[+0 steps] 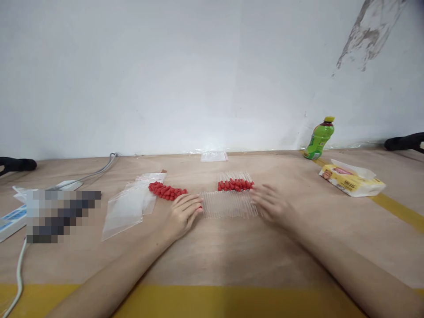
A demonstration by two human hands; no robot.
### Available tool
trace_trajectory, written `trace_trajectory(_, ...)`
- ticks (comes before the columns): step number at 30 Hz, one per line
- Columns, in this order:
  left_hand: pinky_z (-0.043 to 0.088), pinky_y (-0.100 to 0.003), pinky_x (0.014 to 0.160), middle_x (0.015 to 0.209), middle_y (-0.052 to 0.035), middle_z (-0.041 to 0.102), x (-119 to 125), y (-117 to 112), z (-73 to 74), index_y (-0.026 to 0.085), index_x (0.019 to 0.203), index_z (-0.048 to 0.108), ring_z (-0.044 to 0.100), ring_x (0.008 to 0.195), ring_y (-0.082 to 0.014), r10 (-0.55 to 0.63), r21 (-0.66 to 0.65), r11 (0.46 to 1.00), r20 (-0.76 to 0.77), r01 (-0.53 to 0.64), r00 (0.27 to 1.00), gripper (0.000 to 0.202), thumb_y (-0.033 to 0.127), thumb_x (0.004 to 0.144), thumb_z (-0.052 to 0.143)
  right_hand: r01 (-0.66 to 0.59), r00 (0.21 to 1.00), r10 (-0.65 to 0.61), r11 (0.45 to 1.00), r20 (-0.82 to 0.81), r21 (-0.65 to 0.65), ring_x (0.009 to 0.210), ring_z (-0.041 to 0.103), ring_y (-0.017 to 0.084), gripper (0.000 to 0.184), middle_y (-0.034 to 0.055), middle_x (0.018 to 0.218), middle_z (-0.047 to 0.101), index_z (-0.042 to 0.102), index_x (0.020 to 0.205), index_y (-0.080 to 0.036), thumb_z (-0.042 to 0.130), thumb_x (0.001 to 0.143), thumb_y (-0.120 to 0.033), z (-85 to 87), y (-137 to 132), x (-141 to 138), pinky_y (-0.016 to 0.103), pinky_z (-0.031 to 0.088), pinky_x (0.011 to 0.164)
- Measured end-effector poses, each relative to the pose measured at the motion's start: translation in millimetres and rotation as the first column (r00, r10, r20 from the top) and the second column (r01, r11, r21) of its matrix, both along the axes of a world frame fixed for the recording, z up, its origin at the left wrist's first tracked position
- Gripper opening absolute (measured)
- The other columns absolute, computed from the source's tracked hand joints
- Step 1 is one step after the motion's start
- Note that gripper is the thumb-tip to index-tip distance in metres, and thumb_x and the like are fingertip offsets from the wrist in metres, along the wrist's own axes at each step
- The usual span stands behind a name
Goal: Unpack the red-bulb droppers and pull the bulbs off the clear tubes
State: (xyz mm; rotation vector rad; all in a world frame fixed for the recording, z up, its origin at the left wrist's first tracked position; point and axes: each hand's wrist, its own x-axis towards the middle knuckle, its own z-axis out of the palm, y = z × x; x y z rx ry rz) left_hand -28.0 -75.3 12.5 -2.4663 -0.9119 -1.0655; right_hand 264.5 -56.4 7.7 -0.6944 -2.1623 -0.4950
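Several clear thin tubes [228, 205] lie side by side in a row on the table. Behind them lies a second set of clear tubes [235, 175], their near ends capped with red rubber bulbs [236, 184]. My left hand [183, 214] is at the left end of the front row, fingers bent together, with a bit of a red rubber bulb [200, 207] showing at the fingertips. Just behind that hand is a pile of loose red rubber bulbs [165, 191]. My right hand [270, 203], slightly blurred, reaches the right end of the tubes with fingers stretched out, nothing visible in them.
Clear plastic bags [127, 203] lie to the left, partly under the loose bulbs. Further left are a power strip [13, 221] and a pixelated dark object [62, 216]. A green bottle [319, 139] and a tissue pack [351, 180] stand at the right.
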Motion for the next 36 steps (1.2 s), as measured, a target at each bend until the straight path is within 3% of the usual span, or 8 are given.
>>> trace_trajectory(2,0.045,-0.031,0.074,0.087,-0.0047,0.064,-13.4,8.1,8.6,0.019,0.089,0.062,0.058,0.083,-0.0162,0.119,-0.046,0.992,0.054,-0.117,0.991,0.014,0.023,0.083,0.05,0.228,0.96,-0.249,0.96,-0.124,-0.164,0.079,0.059,0.019,0.02,0.0064,0.08,0.065,0.066,0.087,-0.019,0.048,0.083,-0.026,3.5,10.4,17.0,0.034,0.047,0.073)
trace_trajectory(5,0.045,-0.028,0.067,0.075,-0.0036,0.057,-38.9,28.8,29.7,0.019,0.084,0.064,0.055,0.072,-0.0147,0.336,-0.213,0.929,0.143,-0.303,0.931,0.023,0.031,0.085,0.045,0.405,0.881,-0.471,0.789,-0.032,-0.462,0.061,0.056,0.016,0.028,0.0051,0.067,0.06,0.068,0.078,-0.018,0.044,0.083,-0.032,6.9,20.9,34.1,0.027,0.041,0.056)
trace_trajectory(9,0.044,-0.028,0.06,0.07,-0.0025,0.056,-89.7,62.8,53.3,0.017,0.091,0.061,0.055,0.064,-0.016,0.656,-0.477,0.705,0.159,-0.524,0.738,0.026,0.034,0.077,0.049,0.42,0.831,-0.554,0.566,0.05,-0.709,0.06,0.056,0.016,0.027,0.0048,0.067,0.062,0.065,0.088,-0.016,0.045,0.08,-0.032,3.4,27.7,42.0,0.024,0.038,0.054)
trace_trajectory(13,0.044,-0.024,0.055,0.072,-0.0031,0.059,-129.3,83.3,53.9,0.016,0.084,0.056,0.057,0.069,-0.0171,0.754,-0.624,0.567,0.132,-0.537,0.643,0.028,0.04,0.07,0.052,0.406,0.817,-0.573,0.493,0.064,-0.769,0.059,0.056,0.015,0.026,0.0059,0.068,0.064,0.062,0.092,-0.012,0.047,0.076,-0.025,-5.6,31.4,39.7,0.023,0.038,0.053)
trace_trajectory(20,0.04,-0.024,0.052,0.06,-0.0023,0.058,-135.0,85.2,40.2,0.018,0.064,0.055,0.055,0.061,-0.0166,0.732,-0.606,0.559,0.039,-0.566,0.681,0.024,0.042,0.066,0.053,0.38,0.84,-0.54,0.506,0.059,-0.775,0.057,0.055,0.014,0.023,0.0044,0.064,0.062,0.063,0.086,-0.013,0.048,0.075,-0.027,-9.2,27.7,30.2,0.022,0.037,0.051)
trace_trajectory(27,0.038,-0.027,0.057,0.067,-0.0039,0.059,-129.3,83.9,50.7,0.018,0.068,0.057,0.055,0.064,-0.0189,0.744,-0.502,0.586,0.023,-0.636,0.667,0.027,0.042,0.073,0.045,0.357,0.857,-0.512,0.514,0.055,-0.78,0.052,0.054,0.013,0.021,0.0027,0.058,0.061,0.064,0.079,-0.014,0.047,0.075,-0.026,-7.5,24.9,27.8,0.023,0.036,0.049)
trace_trajectory(33,0.04,-0.03,0.072,0.077,-0.0055,0.058,-59.2,83.2,53.4,0.017,0.073,0.059,0.053,0.078,-0.0205,0.512,-0.347,0.803,-0.015,-0.485,0.859,0.022,0.037,0.075,0.048,0.369,0.863,-0.501,0.533,0.067,-0.762,0.063,0.059,0.016,0.023,0.0071,0.075,0.067,0.065,0.079,-0.015,0.042,0.079,-0.022,-7.7,26.8,27.9,0.023,0.039,0.055)
trace_trajectory(36,0.041,-0.032,0.072,0.078,-0.0053,0.056,-8.7,82.2,44.0,0.017,0.074,0.059,0.053,0.076,-0.0198,0.374,-0.408,0.833,-0.085,-0.374,0.924,0.02,0.035,0.075,0.051,0.386,0.855,-0.513,0.528,0.078,-0.757,0.066,0.059,0.017,0.024,0.0071,0.075,0.067,0.065,0.08,-0.015,0.042,0.08,-0.022,-7.4,27.3,29.2,0.024,0.039,0.056)
